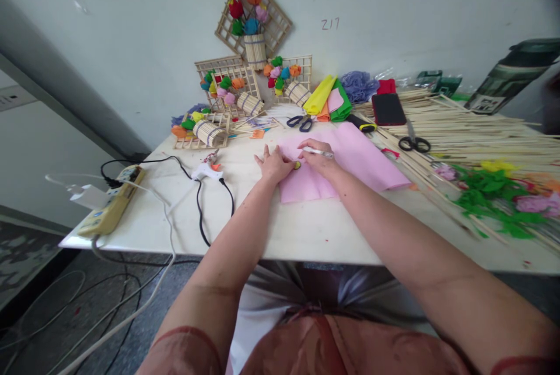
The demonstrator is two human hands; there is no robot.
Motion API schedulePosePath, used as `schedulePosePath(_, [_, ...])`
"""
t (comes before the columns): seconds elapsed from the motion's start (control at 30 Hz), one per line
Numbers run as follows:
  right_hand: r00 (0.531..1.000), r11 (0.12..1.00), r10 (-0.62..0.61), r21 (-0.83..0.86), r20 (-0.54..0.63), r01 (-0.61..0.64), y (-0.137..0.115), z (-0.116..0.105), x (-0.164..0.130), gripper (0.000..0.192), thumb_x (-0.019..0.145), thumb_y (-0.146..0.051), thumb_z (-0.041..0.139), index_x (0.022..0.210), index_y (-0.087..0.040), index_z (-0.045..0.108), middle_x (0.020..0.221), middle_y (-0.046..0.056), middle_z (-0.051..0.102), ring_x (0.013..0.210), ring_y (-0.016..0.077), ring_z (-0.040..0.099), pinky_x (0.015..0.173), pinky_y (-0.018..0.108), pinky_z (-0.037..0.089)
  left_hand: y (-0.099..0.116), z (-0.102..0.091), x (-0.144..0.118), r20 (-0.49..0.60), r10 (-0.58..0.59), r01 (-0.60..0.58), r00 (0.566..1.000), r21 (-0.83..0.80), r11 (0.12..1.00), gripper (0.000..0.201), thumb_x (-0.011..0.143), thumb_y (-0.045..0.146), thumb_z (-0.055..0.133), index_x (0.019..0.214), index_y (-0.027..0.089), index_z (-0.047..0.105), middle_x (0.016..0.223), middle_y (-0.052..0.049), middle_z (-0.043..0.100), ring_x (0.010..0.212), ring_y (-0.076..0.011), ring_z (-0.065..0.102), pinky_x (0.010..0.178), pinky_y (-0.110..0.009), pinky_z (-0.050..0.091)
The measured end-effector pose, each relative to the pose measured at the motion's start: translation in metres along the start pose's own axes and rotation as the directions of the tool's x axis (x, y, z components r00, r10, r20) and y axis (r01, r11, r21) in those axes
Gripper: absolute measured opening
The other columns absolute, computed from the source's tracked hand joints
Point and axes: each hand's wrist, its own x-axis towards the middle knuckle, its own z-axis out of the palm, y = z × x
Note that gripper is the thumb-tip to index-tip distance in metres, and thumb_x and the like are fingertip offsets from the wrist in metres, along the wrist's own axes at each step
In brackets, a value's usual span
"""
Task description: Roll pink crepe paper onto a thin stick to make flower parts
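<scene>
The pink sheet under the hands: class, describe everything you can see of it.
The pink sheet looks like thin felt or soft paper, plain and matte, roughly rectangular. It lies flat on the white table, set at a slant, its far right corner reaching toward the bamboo sticks. The left hand presses flat on its left part beside a small yellow round piece. The right hand rests on it, holding a pen.

On my feed I see two bare forearms, the left hand (275, 163) and right hand (318, 157) uncovered, no gloves, rings or watch that I can make out. Short rust-orange sleeves end at the upper arms. The same rust-orange cloth covers the chest, with pale grey-white fabric over the lap.
</scene>
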Motion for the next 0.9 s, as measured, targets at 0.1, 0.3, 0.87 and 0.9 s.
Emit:
schedulePosePath(0.1, [1.0,0.999,-0.002,-0.041,-0.021,0.001,0.0,-0.003,0.001,0.022,0.065,-0.02,0.055,0.084,-0.024,0.066,0.068,-0.003,0.066,0.071,0.0165,0.061,0.064,0.028,0.047,0.0,0.0,0.0,0.002,0.003,-0.003,1.0,0.001,1.0,0.056,0.071,0.053,0.057,0.119,0.025,0.05,0.131,-0.007,0.051,0.137,-0.0278,0.011,0.105,-0.06,0.004])
schedulePosePath(0.3, [0.99,0.989,-0.097,-0.098,0.104,0.108,-0.008,-0.007,-0.005,0.024,0.065,-0.02,0.057,0.088,-0.022,0.066,0.081,0.0,0.068,0.074,0.0163,0.06,0.069,0.028,0.046,0.0,0.0,0.001,0.002,0.007,-0.007,1.0,-0.009,1.0,0.046,0.07,0.052,0.058,0.109,0.026,0.058,0.127,-0.005,0.054,0.137,-0.0292,0.014,0.105,-0.06,0.005])
schedulePosePath(0.87, [0.926,0.976,-0.143,-0.108,0.348,0.191,-0.007,-0.009,-0.005,0.03,0.066,-0.021,0.061,0.095,-0.02,0.062,0.075,0.0,0.065,0.069,0.0138,0.06,0.063,0.023,0.042,0.0,0.0,0.001,0.03,-0.011,0.012,0.999,-0.051,0.999,0.046,0.073,0.059,0.055,0.104,0.025,0.059,0.131,-0.006,0.052,0.136,-0.0292,0.015,0.105,-0.06,0.006])
schedulePosePath(0.9, [0.924,0.977,-0.148,-0.096,0.353,0.193,-0.006,-0.009,-0.004,0.03,0.066,-0.021,0.061,0.095,-0.019,0.062,0.075,-0.001,0.065,0.069,0.0135,0.059,0.064,0.023,0.042,0.0,0.0,0.001,0.026,-0.01,0.011,1.0,-0.052,0.999,0.042,0.073,0.059,0.054,0.099,0.026,0.06,0.133,-0.004,0.049,0.136,-0.0293,0.015,0.105,-0.06,0.006])
